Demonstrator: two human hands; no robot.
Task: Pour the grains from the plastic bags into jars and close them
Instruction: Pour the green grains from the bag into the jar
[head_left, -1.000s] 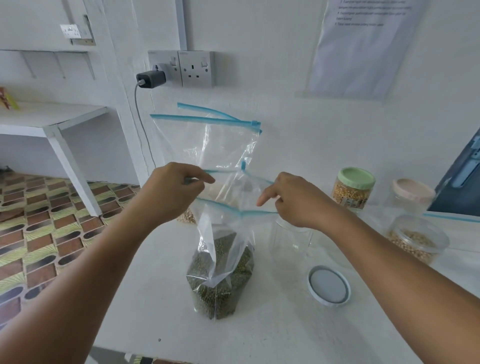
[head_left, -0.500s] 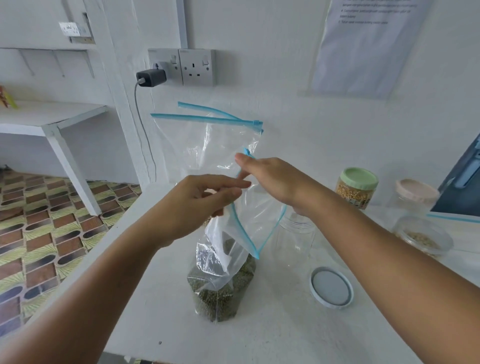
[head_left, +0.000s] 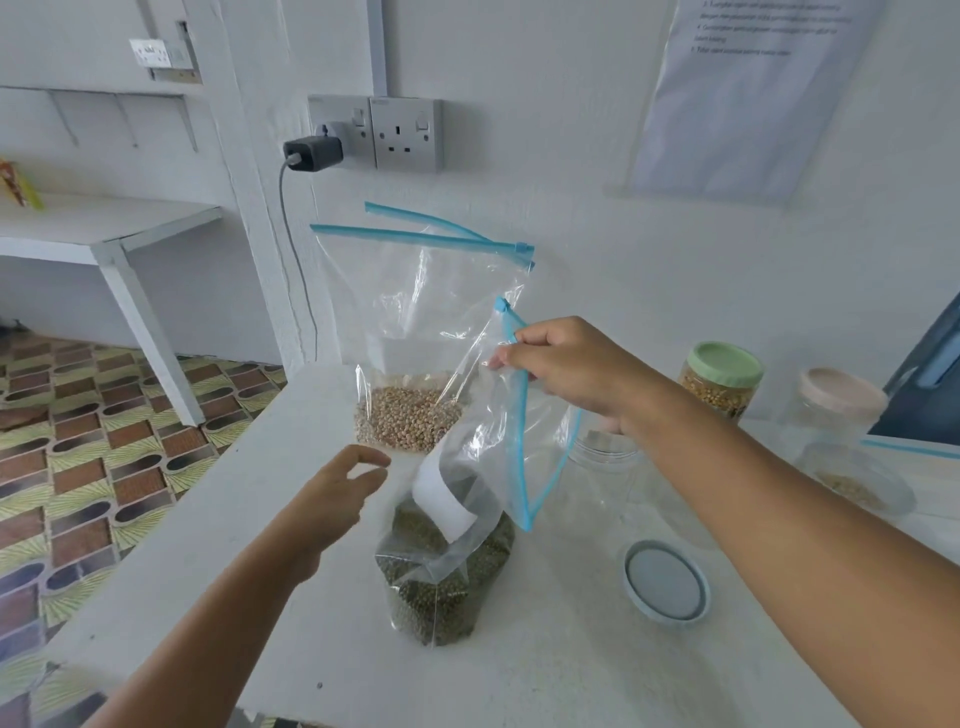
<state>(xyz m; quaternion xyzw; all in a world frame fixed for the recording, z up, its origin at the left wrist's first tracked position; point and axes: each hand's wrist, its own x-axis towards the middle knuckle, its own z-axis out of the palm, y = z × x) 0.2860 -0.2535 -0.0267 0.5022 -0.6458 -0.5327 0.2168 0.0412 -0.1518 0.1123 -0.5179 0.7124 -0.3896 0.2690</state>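
A clear zip bag of green grains (head_left: 441, 587) stands on the white table (head_left: 519, 675), its blue-edged mouth open. My right hand (head_left: 571, 369) pinches the bag's blue zip strip and holds the mouth up and to the right. My left hand (head_left: 337, 499) hovers just left of the bag with loosely curled fingers, holding nothing. Behind stands a second open zip bag of tan grains (head_left: 410, 415) against the wall. An empty clear jar (head_left: 602, 483) sits under my right wrist, partly hidden. Its grey-blue lid (head_left: 667, 579) lies flat on the table.
At the right stand a green-lidded jar of yellow grains (head_left: 719, 379), a pink-lidded jar (head_left: 839, 405) and a clear jar with some grains in it (head_left: 857, 483). A charger (head_left: 311, 153) is plugged in at the wall. The table's left edge drops to patterned floor.
My left hand has let go of the bag's mouth and dropped away to the left. My right hand has lifted the zip edge up and to the right.
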